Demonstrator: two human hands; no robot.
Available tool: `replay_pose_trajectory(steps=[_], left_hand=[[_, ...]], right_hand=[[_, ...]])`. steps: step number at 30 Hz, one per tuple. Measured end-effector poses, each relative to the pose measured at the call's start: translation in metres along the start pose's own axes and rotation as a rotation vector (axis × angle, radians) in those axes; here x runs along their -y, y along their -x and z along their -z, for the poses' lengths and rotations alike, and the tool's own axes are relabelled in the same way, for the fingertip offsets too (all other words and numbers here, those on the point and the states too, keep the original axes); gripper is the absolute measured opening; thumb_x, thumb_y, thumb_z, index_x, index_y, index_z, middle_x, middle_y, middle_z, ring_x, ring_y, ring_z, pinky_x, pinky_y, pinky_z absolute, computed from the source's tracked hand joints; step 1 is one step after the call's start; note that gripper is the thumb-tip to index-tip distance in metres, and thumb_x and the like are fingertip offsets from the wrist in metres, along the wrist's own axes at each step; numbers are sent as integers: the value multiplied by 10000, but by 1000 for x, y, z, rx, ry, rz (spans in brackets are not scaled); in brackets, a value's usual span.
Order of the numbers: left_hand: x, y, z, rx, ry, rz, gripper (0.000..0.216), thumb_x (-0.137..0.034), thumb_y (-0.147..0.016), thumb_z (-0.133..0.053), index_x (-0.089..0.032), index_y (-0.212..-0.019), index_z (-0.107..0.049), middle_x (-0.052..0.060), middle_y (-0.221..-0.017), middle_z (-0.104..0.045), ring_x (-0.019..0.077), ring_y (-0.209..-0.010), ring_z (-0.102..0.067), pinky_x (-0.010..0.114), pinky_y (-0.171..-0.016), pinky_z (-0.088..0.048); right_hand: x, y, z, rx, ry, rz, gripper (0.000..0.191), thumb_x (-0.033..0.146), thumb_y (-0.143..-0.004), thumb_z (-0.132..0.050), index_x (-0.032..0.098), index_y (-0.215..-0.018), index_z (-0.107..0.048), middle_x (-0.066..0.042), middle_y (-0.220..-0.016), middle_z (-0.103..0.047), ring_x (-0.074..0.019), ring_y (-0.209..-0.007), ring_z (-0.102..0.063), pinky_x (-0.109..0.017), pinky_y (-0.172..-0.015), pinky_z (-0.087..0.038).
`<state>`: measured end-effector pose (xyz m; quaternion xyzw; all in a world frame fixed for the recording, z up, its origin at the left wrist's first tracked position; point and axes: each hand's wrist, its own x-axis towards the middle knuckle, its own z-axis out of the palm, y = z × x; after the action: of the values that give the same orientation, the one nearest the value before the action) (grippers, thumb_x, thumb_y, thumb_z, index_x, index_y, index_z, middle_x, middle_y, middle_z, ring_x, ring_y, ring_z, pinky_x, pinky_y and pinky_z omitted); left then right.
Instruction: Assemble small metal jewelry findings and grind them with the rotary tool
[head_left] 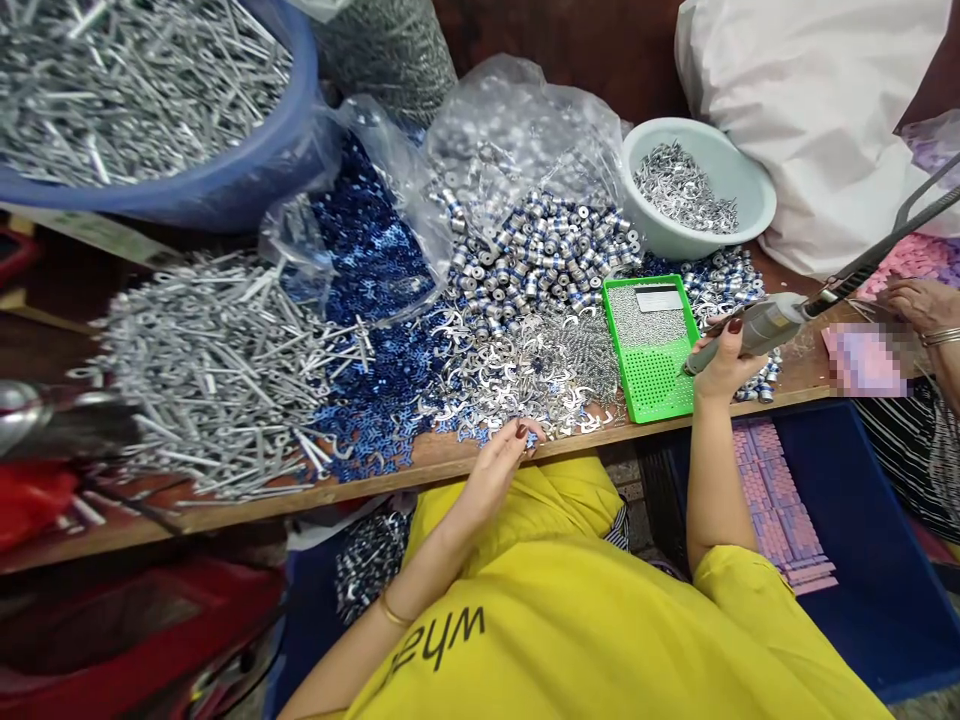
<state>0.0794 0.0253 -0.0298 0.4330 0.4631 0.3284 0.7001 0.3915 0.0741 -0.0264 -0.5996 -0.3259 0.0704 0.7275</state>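
Observation:
My right hand (pixel 724 372) is wrapped round a grey electric screwdriver (pixel 778 322). The driver's tip points down at the right side of a green perforated tray (pixel 651 388), whose far half is covered with small silver screws (pixel 645 318). At the table's front edge my left hand (pixel 496 468) is closed in a pinch. Something small and bluish shows at its fingertips, too small to name. Just beyond it lie curved silver metal pieces (pixel 491 365) and small blue parts (pixel 382 430). Blue-banded metal cylinders (pixel 547 250) are heaped behind them.
Silver rods (pixel 217 370) are piled at left, below a blue tub (pixel 300 110) of more rods. A pale bowl (pixel 754 200) of metal pieces stands at the back. A co-worker's hand (pixel 922 305) is at right. Pink and purple pieces (pixel 780 500) lie in a blue bin (pixel 862 600).

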Motion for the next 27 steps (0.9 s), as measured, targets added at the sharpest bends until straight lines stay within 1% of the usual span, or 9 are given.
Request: replay_pose_trajectory(steps=[7,12,18,27], left_hand=[[1,-1,-3,18,7,-1,335,-520,-876,-597,-190,-830,-627,54,-871,-557,191,-835,-478,274,-740,-415],[4,-1,-1,22,19,2,362,-546,-873,-586,-188,-840,-626,57,-886,-559,192,-846,-478,272,-739,-410],[8,-1,1,27,11,-6,377,-555,-879,-571,-183,-852,-625,62,-878,-550,191,-836,-475,275,-738,-410],[8,-1,-1,17,9,-9,373,-554,-872,-589,-185,-841,-630,70,-907,-590,196,-857,-503,282,-748,-426]], right_hand=[[-1,1,3,25,40,18,412,602,-825,-592,194,-767,-595,15,-654,-563,-102,-416,-505,-267,-382,-414],[-4,1,5,31,56,6,420,614,-821,-582,197,-776,-583,4,-695,-589,-103,-422,-510,-269,-387,-416],[-7,1,3,7,51,-7,438,628,-822,-563,196,-759,-592,-6,-689,-600,-110,-427,-515,-273,-392,-415],[-1,3,1,-3,39,-10,425,624,-808,-582,203,-744,-587,2,-669,-591,-108,-415,-510,-269,-376,-411]])
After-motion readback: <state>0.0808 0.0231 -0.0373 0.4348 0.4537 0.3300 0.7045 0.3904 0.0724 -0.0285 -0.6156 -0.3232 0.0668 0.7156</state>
